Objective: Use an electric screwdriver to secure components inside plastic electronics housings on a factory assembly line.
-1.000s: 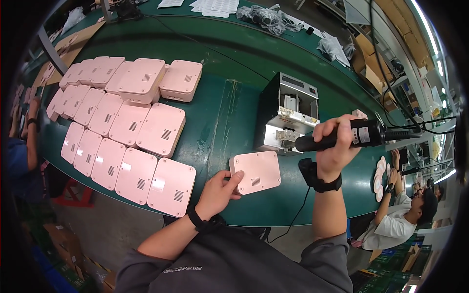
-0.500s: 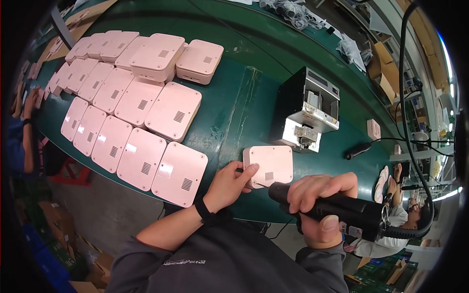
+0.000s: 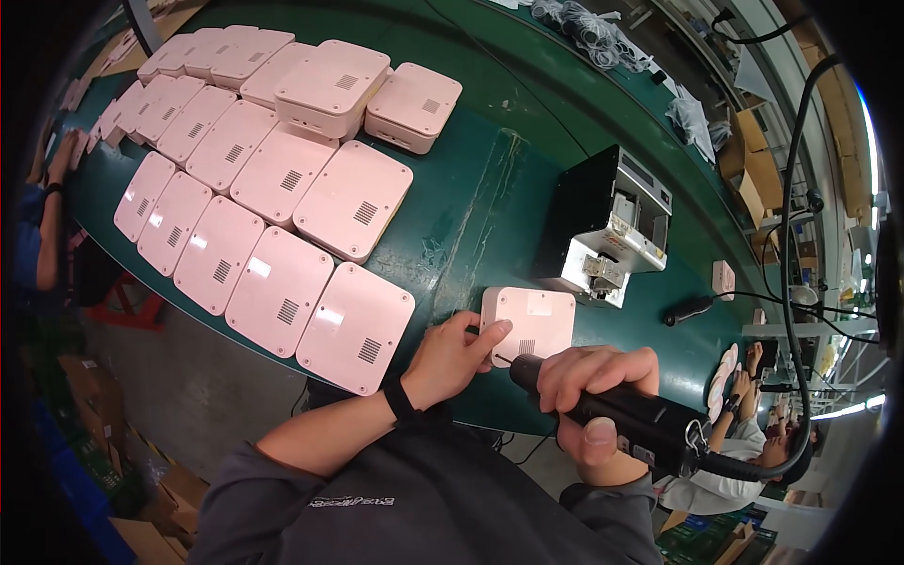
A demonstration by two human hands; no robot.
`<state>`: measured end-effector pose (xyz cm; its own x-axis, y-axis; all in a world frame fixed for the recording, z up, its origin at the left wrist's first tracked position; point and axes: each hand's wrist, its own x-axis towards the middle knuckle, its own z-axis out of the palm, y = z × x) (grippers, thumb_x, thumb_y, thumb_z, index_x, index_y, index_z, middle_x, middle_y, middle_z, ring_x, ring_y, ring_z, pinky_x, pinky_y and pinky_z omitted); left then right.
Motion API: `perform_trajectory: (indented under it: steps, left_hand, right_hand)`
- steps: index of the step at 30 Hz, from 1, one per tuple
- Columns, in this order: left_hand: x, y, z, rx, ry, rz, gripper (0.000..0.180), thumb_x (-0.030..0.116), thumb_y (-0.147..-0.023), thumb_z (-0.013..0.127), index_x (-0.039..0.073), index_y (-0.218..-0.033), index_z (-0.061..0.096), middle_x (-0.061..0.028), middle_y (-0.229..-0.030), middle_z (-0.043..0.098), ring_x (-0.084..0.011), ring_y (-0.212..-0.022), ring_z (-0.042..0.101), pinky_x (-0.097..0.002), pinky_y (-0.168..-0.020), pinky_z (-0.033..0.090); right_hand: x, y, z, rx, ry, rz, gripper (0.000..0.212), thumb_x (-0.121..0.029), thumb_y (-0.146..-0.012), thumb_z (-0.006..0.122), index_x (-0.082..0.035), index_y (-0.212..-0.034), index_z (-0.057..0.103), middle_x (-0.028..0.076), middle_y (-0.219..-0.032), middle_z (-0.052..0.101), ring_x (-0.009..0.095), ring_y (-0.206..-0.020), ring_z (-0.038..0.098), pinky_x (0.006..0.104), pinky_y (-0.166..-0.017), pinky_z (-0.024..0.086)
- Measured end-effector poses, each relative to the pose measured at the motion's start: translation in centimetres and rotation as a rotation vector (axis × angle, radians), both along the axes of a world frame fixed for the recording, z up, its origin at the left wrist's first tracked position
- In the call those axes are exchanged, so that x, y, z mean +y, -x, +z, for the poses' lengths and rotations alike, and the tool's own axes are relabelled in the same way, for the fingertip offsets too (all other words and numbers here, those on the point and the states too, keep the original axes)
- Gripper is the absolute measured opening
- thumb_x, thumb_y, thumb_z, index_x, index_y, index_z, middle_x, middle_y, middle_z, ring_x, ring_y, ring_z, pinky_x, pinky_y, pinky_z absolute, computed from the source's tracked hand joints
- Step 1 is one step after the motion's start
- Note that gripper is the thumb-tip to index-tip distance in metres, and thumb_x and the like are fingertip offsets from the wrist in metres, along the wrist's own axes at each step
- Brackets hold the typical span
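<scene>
A pale square plastic box (image 3: 546, 317) lies flat on the green bench in front of me, its slotted vent toward me. My left hand (image 3: 450, 353) grips its left side, with the thumb on top. In my right hand (image 3: 603, 391) is a black corded electric screwdriver (image 3: 645, 421), held nearly level and pointing left. Its thin bit reaches the box's near left corner; I cannot tell whether it sits in the screw there. Just beyond the box stands a black and silver machine (image 3: 607, 226), probably a screw feeder, with a metal front.
Rows of similar pale boxes (image 3: 358, 325) fill the left of the green bench (image 3: 461, 226), some stacked. A black-handled tool (image 3: 688, 311) with a cord lies to the right. The screwdriver's cable (image 3: 800, 235) hangs at the right. Other people's hands (image 3: 64, 155) show at the far left and right.
The whole view has shifted slightly. My left hand still grips the box, and the screwdriver's bit stays at its near left corner. My right hand's grip on the screwdriver is unchanged.
</scene>
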<state>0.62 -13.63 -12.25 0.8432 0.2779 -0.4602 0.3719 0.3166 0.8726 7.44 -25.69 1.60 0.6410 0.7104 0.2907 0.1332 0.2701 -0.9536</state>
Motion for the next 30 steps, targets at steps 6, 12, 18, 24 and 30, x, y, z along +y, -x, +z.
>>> perform_trajectory:
  steps: [6,12,18,24,30]
  left_hand:
    - [-0.6,0.0,-0.3,-0.031,-0.002,0.012,0.056,0.045,-0.093,0.065,-0.008,-0.108,0.058,-0.0161,-0.082,0.072,-0.0173,-0.073,0.072,-0.0278,-0.067,0.056]
    - [-0.2,4.4,4.0,-0.012,-0.091,-0.077,0.046,0.034,-0.094,0.068,-0.008,-0.109,0.056,-0.0159,-0.088,0.072,-0.0175,-0.076,0.071,-0.0291,-0.069,0.057]
    - [5.5,6.5,12.7,-0.211,-0.663,-0.177,0.047,0.032,-0.091,0.071,-0.007,-0.110,0.054,-0.0201,-0.089,0.071,-0.0280,-0.077,0.072,-0.0357,-0.068,0.057]
    - [10.5,-1.6,13.4,-0.264,-1.446,-0.322,0.046,0.028,-0.085,0.074,-0.004,-0.109,0.051,-0.0244,-0.088,0.066,-0.0373,-0.081,0.068,-0.0431,-0.069,0.055]
    - [11.5,-12.3,7.8,-0.238,-1.881,-0.455,0.041,0.020,-0.078,0.076,0.001,-0.104,0.050,-0.0182,-0.093,0.064,-0.0348,-0.087,0.066,-0.0428,-0.072,0.056]
  right_hand:
    - [-0.5,0.1,0.3,-0.094,0.056,-0.009,0.048,-0.038,-0.084,0.076,-0.010,-0.101,0.042,0.006,-0.072,0.057,0.021,-0.055,0.056,0.0374,-0.060,0.048]
    - [-4.6,-2.1,5.4,-0.026,-0.495,-0.145,0.031,-0.033,-0.095,0.059,-0.008,-0.103,0.044,0.004,-0.069,0.053,0.017,-0.046,0.050,0.0312,-0.052,0.047]
    - [-9.8,-4.3,2.0,-0.148,-0.436,-0.592,0.026,-0.027,-0.096,0.055,-0.005,-0.104,0.045,0.005,-0.067,0.051,0.015,-0.048,0.048,0.0281,-0.050,0.045]
    - [-13.1,-3.9,-6.2,-0.323,-0.123,-0.849,0.023,-0.007,-0.086,0.062,-0.003,-0.105,0.049,0.006,-0.069,0.054,0.014,-0.052,0.052,0.0270,-0.054,0.048]
    - [-13.3,-2.1,-7.9,-0.662,0.201,-0.950,0.029,-0.007,-0.074,0.074,-0.002,-0.096,0.056,0.006,-0.067,0.060,0.014,-0.057,0.059,0.0259,-0.059,0.051]
